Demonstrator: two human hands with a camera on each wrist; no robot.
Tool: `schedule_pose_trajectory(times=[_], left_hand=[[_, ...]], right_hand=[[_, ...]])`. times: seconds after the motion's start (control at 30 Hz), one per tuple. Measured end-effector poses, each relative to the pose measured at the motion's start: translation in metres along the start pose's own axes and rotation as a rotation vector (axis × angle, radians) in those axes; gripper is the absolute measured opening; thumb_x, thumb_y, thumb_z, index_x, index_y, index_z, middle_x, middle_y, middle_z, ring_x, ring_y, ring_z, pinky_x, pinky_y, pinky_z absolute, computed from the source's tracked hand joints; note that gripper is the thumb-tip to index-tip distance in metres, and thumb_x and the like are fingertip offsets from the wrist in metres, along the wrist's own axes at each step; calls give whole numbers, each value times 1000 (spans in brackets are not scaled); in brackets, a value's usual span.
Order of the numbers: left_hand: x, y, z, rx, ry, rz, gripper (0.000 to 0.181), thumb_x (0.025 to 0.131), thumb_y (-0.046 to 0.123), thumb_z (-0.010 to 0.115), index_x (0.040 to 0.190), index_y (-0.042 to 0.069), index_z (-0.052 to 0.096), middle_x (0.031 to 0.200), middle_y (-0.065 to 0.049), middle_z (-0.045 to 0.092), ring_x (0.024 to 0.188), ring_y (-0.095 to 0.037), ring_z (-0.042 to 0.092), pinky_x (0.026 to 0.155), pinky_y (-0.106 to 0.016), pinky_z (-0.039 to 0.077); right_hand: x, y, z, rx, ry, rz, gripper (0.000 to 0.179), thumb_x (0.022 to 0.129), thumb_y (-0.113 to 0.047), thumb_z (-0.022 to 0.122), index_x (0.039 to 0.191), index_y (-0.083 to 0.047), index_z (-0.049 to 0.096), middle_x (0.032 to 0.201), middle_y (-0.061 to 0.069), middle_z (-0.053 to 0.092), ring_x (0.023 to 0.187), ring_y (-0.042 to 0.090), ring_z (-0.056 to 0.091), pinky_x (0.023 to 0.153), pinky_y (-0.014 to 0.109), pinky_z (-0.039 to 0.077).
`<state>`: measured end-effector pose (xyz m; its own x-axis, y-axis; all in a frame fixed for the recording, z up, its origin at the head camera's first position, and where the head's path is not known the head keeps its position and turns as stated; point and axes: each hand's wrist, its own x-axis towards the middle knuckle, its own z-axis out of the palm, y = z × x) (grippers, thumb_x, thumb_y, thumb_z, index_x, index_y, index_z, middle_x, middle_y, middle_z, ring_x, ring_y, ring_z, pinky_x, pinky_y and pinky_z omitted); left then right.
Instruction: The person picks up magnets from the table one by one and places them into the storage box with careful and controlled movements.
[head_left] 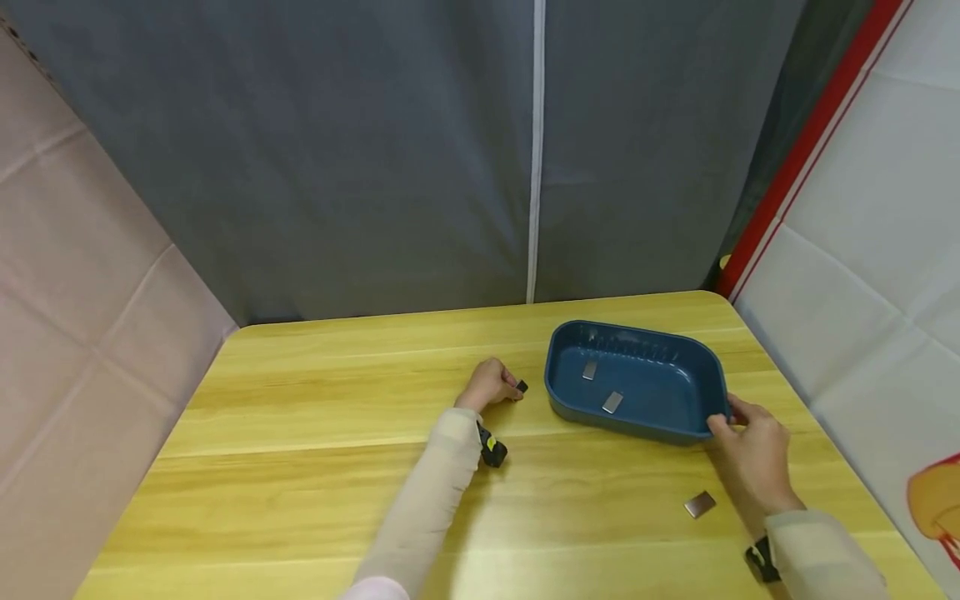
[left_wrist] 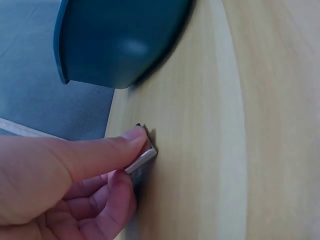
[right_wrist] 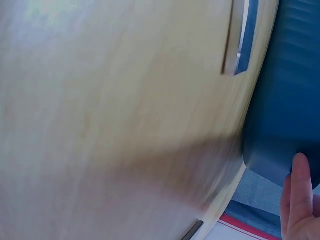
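My left hand (head_left: 489,385) pinches a small rectangular metal piece (head_left: 522,387) between thumb and fingers, left of a blue tray (head_left: 622,427). In the left wrist view the piece (left_wrist: 142,161) shows a silvery edge, close over the wooden table. My right hand (head_left: 756,450) grips the tray at its near right corner, the thumb on the front side. In the right wrist view, fingers (right_wrist: 301,182) lie against the tray's outer wall (right_wrist: 285,115). Inside the tray lie two silvery rectangular pieces, one toward the back left (head_left: 589,370) and another nearer the front (head_left: 612,402).
Another metal piece (head_left: 700,504) lies on the table (head_left: 300,467) in front of the tray, left of my right wrist. A dark grey curtain (head_left: 375,167) hangs behind the table. Pale fabric walls (head_left: 90,275) stand at both sides, the right one red-edged.
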<state>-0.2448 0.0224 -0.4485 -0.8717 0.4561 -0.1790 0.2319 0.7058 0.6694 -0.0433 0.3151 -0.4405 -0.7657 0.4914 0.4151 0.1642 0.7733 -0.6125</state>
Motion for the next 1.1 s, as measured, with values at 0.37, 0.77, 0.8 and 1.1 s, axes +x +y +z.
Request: schedule_pose_trajectory(times=[0.37,0.77,0.8,1.1], left_hand=[[-10,-8,1,-126,-40,11,12,74,12,72,76,2,66,76,-3,59,64,-12,50,54,-21,41],[-19,25,-11,-527,67,120,19,80,8,64,90,-8,63,79,-13,64,73,-23,61,63,-23,47],[-19,32,-12,-545,56,136,19,80,8,63,91,-8,62,80,-14,65,75,-25,62,65,-24,47],[0,87,-8,-98,-121,236,12,78,15,66,79,3,66,66,-1,58,57,-11,50,51,-18,39]], right_hand=[[-1,-2,5,6,62,-12,31,70,0,63,99,11,62,77,22,61,64,10,50,51,9,31],[-3,-5,5,2,49,-6,32,71,0,62,100,13,61,78,24,59,68,28,54,47,9,31],[-2,-5,5,4,47,-8,32,71,0,62,100,13,61,78,24,59,68,28,54,47,10,31],[5,-9,6,7,21,0,34,73,-1,60,103,15,58,80,26,59,67,28,54,45,10,33]])
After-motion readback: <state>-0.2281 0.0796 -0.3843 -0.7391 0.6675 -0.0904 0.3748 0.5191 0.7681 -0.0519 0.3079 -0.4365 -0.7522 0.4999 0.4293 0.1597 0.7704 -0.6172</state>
